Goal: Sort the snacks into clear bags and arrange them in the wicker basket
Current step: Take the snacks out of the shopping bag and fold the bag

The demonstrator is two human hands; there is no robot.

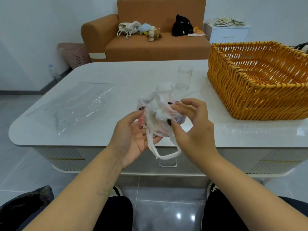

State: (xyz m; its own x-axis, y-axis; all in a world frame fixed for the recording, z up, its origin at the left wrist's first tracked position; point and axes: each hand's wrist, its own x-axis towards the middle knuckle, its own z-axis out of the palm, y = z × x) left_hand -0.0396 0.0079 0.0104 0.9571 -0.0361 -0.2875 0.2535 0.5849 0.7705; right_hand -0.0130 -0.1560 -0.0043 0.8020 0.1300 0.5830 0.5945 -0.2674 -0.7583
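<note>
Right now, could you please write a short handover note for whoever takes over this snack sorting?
Left hand: cradles the white plastic bag of snacks from below, above the table's near edge.
Right hand: pinches the bag's crumpled top, working it open.
Clear bags: flat on the white table, left side, unused.
Wicker basket: right side, nothing visible inside.
Done: nothing sorted.
Left: open the bag, fill the clear bags, arrange them in the basket.

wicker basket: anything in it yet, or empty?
Empty as far as visible: the wicker basket shows only bare weave inside; its near corner is hidden by the front wall.
</note>
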